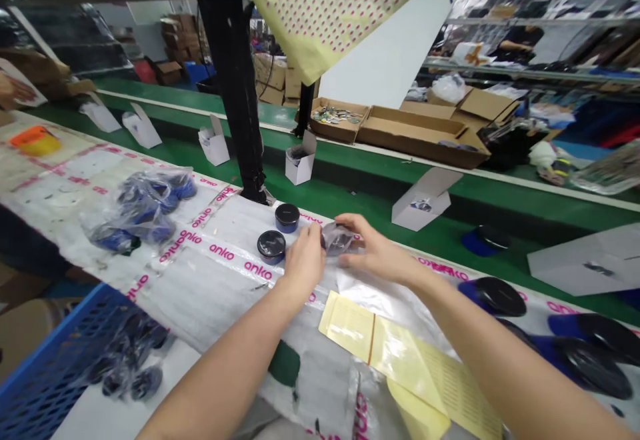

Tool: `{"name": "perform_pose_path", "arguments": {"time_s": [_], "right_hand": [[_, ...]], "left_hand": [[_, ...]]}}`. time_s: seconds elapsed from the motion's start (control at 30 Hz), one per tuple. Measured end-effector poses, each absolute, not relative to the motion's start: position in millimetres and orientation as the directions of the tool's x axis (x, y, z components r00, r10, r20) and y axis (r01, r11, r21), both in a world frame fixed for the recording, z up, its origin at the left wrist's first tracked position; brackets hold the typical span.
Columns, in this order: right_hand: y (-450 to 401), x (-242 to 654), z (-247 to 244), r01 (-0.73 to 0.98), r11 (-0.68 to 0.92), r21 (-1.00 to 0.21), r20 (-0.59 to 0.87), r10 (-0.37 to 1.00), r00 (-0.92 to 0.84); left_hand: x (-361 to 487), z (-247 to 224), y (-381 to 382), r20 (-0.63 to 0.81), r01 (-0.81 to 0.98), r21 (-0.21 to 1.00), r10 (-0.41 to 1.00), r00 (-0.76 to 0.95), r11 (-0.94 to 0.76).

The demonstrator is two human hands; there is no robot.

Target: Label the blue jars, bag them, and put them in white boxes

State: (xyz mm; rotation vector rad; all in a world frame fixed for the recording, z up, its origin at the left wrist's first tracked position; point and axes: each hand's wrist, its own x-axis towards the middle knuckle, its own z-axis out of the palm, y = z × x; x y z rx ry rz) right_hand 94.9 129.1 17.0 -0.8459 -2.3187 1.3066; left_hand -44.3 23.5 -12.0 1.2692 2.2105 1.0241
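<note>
Between my two hands is a clear plastic bag (339,240) with something dark inside, partly covered by my fingers. My left hand (306,257) is closed on the bag's left end. At its right end my right hand (373,250) curls round the bag, thumb below and fingers above. Just left of my left hand stand two small blue round containers with black lids, one nearer (271,247) and one farther back (287,217). Yellow label sheets (395,347) lie on the table in front of my right forearm.
Bagged blue items (150,207) lie left on the taped table (220,280). A green conveyor (350,193) behind carries open white boxes (300,165). Blue containers with black lids (493,295) stand right. A black post (233,80) rises behind; a blue crate (55,367) sits lower left.
</note>
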Motion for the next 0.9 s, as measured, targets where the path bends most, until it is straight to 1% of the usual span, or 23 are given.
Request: {"name": "perform_pose_path", "arguments": {"time_s": [0.1,0.2,0.27,0.33,0.4,0.47,0.57,0.63,0.77,0.83,0.9], "right_hand": [[120,86,10,0.277,0.274,-0.921,-0.01,0.694,-0.72],[122,81,12,0.254,0.092,-0.963,-0.105,0.74,-0.664],[124,82,19,0.27,-0.024,-0.962,-0.204,0.721,-0.662],[123,85,27,0.314,-0.113,-0.943,-0.305,0.673,-0.674],[120,89,32,0.358,-0.167,-0.919,-0.379,0.629,-0.679],[117,92,32,0.393,-0.181,-0.902,-0.415,0.614,-0.671],[118,96,29,0.43,-0.132,-0.893,-0.409,0.636,-0.655],[121,99,29,0.446,-0.051,-0.894,-0.364,0.663,-0.654],[124,102,37,0.468,0.23,-0.853,-0.201,0.684,-0.701],[119,101,40,0.484,0.367,-0.794,-0.12,0.686,-0.717],[112,96,41,0.514,0.462,-0.723,-0.065,0.696,-0.715]], "left_hand": [[-47,-11,24,0.037,0.589,0.755,0.878,-0.477,0.288],[-47,-7,20,0.053,0.572,0.79,0.904,-0.424,0.222],[-42,-3,13,0.107,0.545,0.823,0.899,-0.424,0.16],[-36,0,5,0.227,0.541,0.84,0.877,-0.423,0.044],[-31,2,1,0.331,0.574,0.817,0.862,-0.385,-0.057],[-32,3,1,0.329,0.636,0.771,0.882,-0.338,-0.044],[-42,9,10,0.259,0.704,0.708,0.91,-0.322,0.048],[-50,18,18,0.255,0.725,0.687,0.917,-0.306,0.051],[-60,38,33,0.279,0.745,0.666,0.914,-0.296,0.038],[-62,43,38,0.297,0.737,0.676,0.907,-0.297,0.02],[-63,41,42,0.316,0.719,0.694,0.905,-0.286,-0.016]]}}
